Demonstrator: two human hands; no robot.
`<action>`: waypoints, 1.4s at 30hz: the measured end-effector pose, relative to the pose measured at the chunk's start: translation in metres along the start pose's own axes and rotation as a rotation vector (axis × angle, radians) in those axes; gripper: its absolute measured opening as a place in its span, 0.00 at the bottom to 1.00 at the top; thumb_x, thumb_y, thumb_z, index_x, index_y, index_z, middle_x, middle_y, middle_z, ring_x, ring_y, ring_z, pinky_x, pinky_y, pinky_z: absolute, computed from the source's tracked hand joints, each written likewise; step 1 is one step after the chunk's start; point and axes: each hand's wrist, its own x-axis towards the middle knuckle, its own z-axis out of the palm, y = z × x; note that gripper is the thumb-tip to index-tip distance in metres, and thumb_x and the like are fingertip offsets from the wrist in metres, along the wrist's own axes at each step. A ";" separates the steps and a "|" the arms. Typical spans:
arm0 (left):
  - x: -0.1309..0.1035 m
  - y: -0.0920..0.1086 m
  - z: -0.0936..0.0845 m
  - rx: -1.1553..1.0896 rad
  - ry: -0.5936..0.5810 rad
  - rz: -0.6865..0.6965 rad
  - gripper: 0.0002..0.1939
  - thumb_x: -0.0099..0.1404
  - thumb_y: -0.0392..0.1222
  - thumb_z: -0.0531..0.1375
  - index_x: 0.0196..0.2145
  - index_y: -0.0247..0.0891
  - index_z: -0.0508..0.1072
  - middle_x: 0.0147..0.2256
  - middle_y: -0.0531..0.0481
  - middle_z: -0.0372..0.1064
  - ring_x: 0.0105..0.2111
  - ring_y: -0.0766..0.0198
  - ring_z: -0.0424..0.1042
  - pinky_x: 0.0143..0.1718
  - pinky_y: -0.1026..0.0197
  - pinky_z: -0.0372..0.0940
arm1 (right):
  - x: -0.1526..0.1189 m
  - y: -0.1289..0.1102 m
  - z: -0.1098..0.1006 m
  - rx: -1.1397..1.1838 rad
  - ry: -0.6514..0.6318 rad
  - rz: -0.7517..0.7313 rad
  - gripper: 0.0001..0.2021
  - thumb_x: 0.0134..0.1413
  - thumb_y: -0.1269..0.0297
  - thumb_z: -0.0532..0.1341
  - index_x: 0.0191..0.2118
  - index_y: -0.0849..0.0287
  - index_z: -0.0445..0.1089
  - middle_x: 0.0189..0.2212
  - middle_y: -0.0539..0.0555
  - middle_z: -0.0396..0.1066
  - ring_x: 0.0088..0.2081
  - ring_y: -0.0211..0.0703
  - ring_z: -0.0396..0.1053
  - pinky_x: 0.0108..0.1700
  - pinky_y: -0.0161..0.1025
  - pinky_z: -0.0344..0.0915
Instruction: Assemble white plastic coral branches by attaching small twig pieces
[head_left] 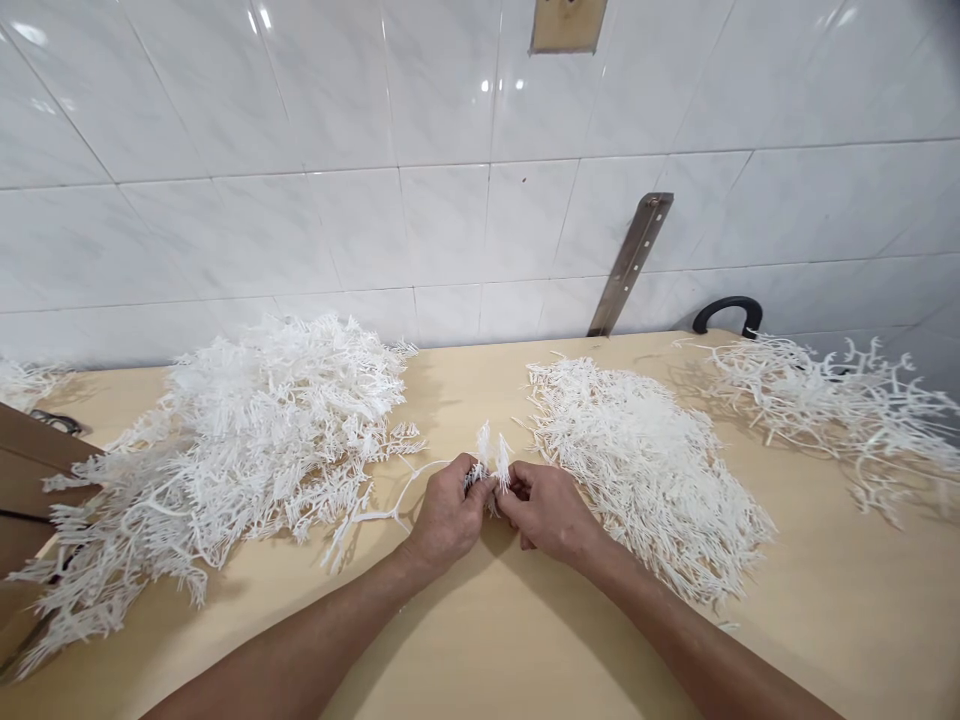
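Note:
Close together at the middle of the table, my left hand point(450, 512) and my right hand point(545, 510) both pinch a white branching sprig point(484, 450), its feathery tips sticking up between the fingers. A thin white stem point(382, 515) runs out to the left from my left hand. On the left lies a large heap of feathery white branches point(255, 430). Just beyond my right hand is a flatter pile of short white pieces point(645, 460). The exact fingertip contact is partly hidden by the sprig.
A loose bundle of bare white stems point(817, 390) lies at the right of the wooden table point(840, 620). Behind it is a black curved handle point(727, 308). A metal bracket point(631, 262) leans on the tiled wall. A brown box point(37, 470) stands at the left edge.

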 end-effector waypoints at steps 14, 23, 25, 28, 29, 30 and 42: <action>0.003 0.006 -0.003 -0.272 -0.070 -0.216 0.11 0.61 0.49 0.58 0.29 0.39 0.65 0.16 0.60 0.59 0.14 0.72 0.54 0.17 0.68 0.50 | 0.012 0.013 -0.067 0.028 0.534 0.045 0.12 0.53 0.55 0.60 0.38 0.58 0.68 0.24 0.52 0.71 0.20 0.42 0.70 0.22 0.38 0.64; 0.002 0.004 -0.001 -0.222 -0.051 -0.129 0.12 0.62 0.49 0.59 0.27 0.39 0.66 0.16 0.60 0.59 0.15 0.72 0.55 0.19 0.68 0.52 | -0.001 -0.004 -0.038 -0.096 0.035 -0.040 0.12 0.56 0.54 0.57 0.29 0.56 0.70 0.22 0.50 0.70 0.18 0.38 0.64 0.21 0.35 0.61; 0.003 0.002 0.000 -0.193 -0.047 -0.101 0.12 0.62 0.48 0.59 0.27 0.38 0.66 0.16 0.59 0.59 0.16 0.71 0.57 0.20 0.68 0.53 | -0.003 -0.007 -0.025 -0.028 -0.108 -0.017 0.14 0.57 0.53 0.57 0.26 0.57 0.67 0.19 0.47 0.66 0.15 0.35 0.62 0.17 0.33 0.58; 0.003 -0.001 0.002 -0.177 -0.044 -0.078 0.11 0.62 0.46 0.59 0.26 0.38 0.66 0.15 0.59 0.59 0.16 0.71 0.57 0.21 0.67 0.55 | -0.005 -0.007 -0.017 -0.003 -0.162 0.017 0.14 0.56 0.54 0.57 0.25 0.58 0.65 0.17 0.45 0.63 0.14 0.33 0.62 0.17 0.30 0.57; 0.004 -0.002 0.002 -0.178 -0.043 -0.074 0.11 0.62 0.46 0.59 0.26 0.38 0.66 0.15 0.59 0.59 0.16 0.71 0.57 0.21 0.67 0.55 | -0.004 -0.006 -0.017 0.004 -0.164 0.030 0.14 0.56 0.55 0.58 0.26 0.58 0.65 0.17 0.45 0.62 0.14 0.32 0.62 0.17 0.30 0.57; 0.004 -0.002 0.002 -0.181 -0.040 -0.070 0.11 0.62 0.46 0.59 0.26 0.38 0.67 0.15 0.59 0.59 0.16 0.71 0.57 0.21 0.67 0.55 | -0.004 -0.005 -0.016 0.018 -0.163 0.038 0.12 0.56 0.56 0.58 0.27 0.58 0.66 0.17 0.44 0.62 0.14 0.32 0.62 0.17 0.30 0.57; 0.002 -0.003 0.003 -0.081 -0.007 -0.026 0.10 0.62 0.45 0.59 0.27 0.38 0.69 0.19 0.57 0.61 0.21 0.68 0.60 0.26 0.65 0.56 | -0.003 -0.001 -0.006 -0.198 -0.005 -0.100 0.10 0.54 0.63 0.57 0.24 0.57 0.61 0.20 0.46 0.65 0.16 0.33 0.62 0.19 0.31 0.56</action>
